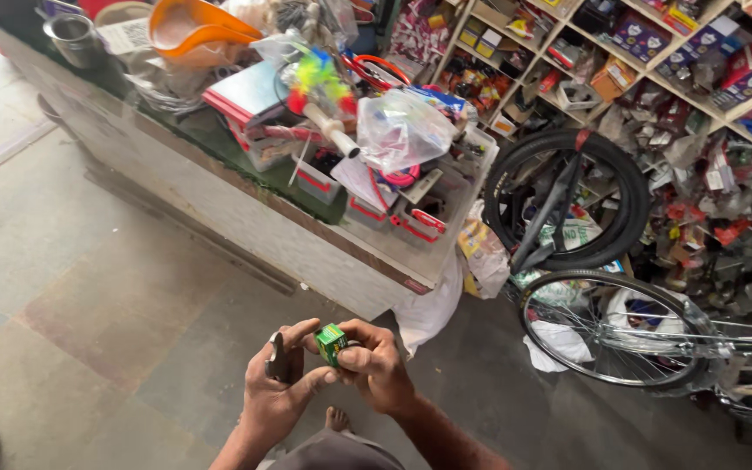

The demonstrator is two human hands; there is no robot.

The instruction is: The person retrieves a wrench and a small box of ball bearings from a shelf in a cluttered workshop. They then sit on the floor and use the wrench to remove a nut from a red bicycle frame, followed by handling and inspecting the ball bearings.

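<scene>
Low in the middle of the view, my two hands meet over the stone floor. My right hand (378,365) pinches a small green cardboard box (332,343) between thumb and fingers. My left hand (278,389) touches the box's left side with its thumb and fingertips, and it also holds a small dark metal piece (275,356) against the fingers. What the dark piece is cannot be made out.
A cluttered counter (245,209) with an orange bowl (191,28), plastic bags and red-trimmed boxes runs across the top. Bicycle tyres (567,196) and a spoked wheel (607,331) stand at right before packed shelves (707,104). My bare foot (336,419) shows below.
</scene>
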